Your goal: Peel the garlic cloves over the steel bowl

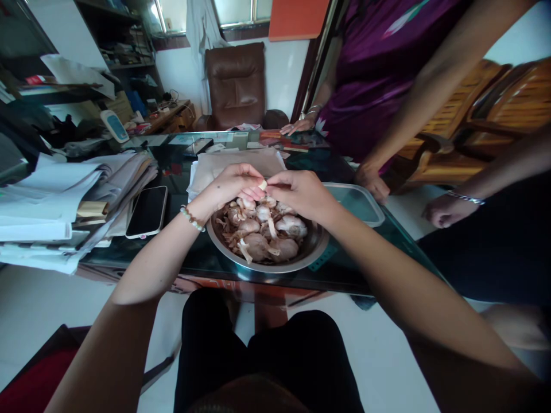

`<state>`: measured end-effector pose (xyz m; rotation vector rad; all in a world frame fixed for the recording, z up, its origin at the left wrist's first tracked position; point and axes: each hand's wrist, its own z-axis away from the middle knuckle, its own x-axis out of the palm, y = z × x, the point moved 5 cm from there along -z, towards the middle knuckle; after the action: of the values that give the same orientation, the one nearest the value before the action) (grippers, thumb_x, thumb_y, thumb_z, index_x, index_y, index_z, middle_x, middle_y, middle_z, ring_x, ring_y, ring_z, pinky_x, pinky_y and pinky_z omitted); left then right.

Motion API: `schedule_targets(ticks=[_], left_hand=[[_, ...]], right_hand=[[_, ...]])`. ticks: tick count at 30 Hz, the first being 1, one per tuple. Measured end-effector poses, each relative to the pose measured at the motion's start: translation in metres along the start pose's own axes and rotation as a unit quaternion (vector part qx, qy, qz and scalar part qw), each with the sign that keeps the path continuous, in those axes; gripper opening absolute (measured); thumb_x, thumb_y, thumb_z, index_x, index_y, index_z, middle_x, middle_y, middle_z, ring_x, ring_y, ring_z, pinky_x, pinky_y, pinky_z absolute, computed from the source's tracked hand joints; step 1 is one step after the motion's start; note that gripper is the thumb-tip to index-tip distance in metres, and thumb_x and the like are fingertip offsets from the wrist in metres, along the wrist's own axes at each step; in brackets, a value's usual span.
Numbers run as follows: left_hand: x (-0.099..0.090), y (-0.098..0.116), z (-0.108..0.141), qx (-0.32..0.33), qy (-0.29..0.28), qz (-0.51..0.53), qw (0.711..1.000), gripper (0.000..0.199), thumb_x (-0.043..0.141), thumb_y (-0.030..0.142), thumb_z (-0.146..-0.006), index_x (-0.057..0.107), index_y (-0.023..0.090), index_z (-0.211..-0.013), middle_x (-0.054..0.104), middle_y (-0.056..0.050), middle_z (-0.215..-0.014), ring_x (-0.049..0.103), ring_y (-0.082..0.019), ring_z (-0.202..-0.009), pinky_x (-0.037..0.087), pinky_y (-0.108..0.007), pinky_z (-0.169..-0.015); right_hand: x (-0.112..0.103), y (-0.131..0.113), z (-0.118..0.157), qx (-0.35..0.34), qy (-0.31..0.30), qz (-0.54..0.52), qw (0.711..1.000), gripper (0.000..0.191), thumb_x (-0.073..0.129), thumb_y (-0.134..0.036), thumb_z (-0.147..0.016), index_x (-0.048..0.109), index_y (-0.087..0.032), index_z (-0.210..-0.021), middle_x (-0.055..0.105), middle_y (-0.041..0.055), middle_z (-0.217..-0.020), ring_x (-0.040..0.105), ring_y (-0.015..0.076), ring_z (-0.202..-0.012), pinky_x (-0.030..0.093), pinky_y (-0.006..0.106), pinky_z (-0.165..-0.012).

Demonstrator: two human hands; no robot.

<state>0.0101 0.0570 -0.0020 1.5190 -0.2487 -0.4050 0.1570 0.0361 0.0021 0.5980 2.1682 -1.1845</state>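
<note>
A pale garlic clove (262,185) is pinched in the fingers of my left hand (235,182), over the back part of a metal bowl (219,245). My right hand (303,192) meets it from the other side, thumb and fingertips closed together at the clove. Whether the right fingertips grip the clove or only touch it is hard to see. Below both hands, the bowl is filled with several garlic bulbs (257,246) and loose papery skins. A clear plastic container (359,203) stands just right of the bowl, partly behind my right forearm.
A dark glass-topped desk (193,252) carries stacked papers (43,201) and a phone (147,212) at left. Brown paper (245,163) lies behind the bowl. Two people stand at right; one person's hand (373,182) leans on the desk edge near the container.
</note>
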Motion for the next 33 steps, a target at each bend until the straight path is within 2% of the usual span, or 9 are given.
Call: schedule_targets(ticks=[13,21,28,33], left_hand=[[0.0019,0.0020,0.0012,0.002,-0.006,0.008,1.000,0.003,0.060,0.007,-0.086,0.061,0.009,-0.084,0.071,-0.007,-0.065,0.070,-0.014,-0.059,0.055,-0.022,-0.059],[-0.0002,0.0013,-0.0007,0.026,-0.012,0.028,0.999,0.006,0.061,0.007,-0.085,0.064,0.010,-0.090,0.070,-0.003,-0.071,0.068,-0.009,-0.062,0.055,-0.020,-0.065],[-0.0006,-0.0025,-0.0049,0.030,-0.031,0.016,0.999,0.007,0.060,0.006,-0.086,0.065,0.010,-0.089,0.066,-0.001,-0.069,0.065,-0.007,-0.060,0.051,-0.016,-0.060],[0.0000,-0.0017,-0.0036,0.042,-0.034,0.013,0.998,0.010,0.056,0.006,-0.088,0.065,0.009,-0.090,0.066,-0.001,-0.071,0.066,-0.007,-0.062,0.052,-0.017,-0.061]], right_hand=[[-0.0021,-0.0030,-0.0005,0.006,0.007,0.017,1.000,0.021,0.056,-0.018,-0.077,0.076,-0.015,-0.083,0.075,0.0046,-0.079,0.065,0.0164,-0.073,0.044,0.026,-0.068],[-0.0051,-0.0018,0.0004,0.021,0.012,0.054,0.998,0.018,0.056,-0.022,-0.077,0.074,-0.018,-0.079,0.073,0.0036,-0.075,0.063,0.0168,-0.070,0.041,0.026,-0.065],[-0.0064,-0.0061,0.0020,0.028,0.009,0.089,0.996,0.020,0.055,-0.023,-0.075,0.073,-0.019,-0.079,0.072,0.0033,-0.074,0.061,0.0174,-0.068,0.039,0.027,-0.064],[-0.0082,-0.0064,0.0022,0.029,0.024,0.083,0.996,0.019,0.054,-0.024,-0.074,0.072,-0.019,-0.077,0.071,0.0032,-0.071,0.060,0.0178,-0.067,0.038,0.028,-0.064]])
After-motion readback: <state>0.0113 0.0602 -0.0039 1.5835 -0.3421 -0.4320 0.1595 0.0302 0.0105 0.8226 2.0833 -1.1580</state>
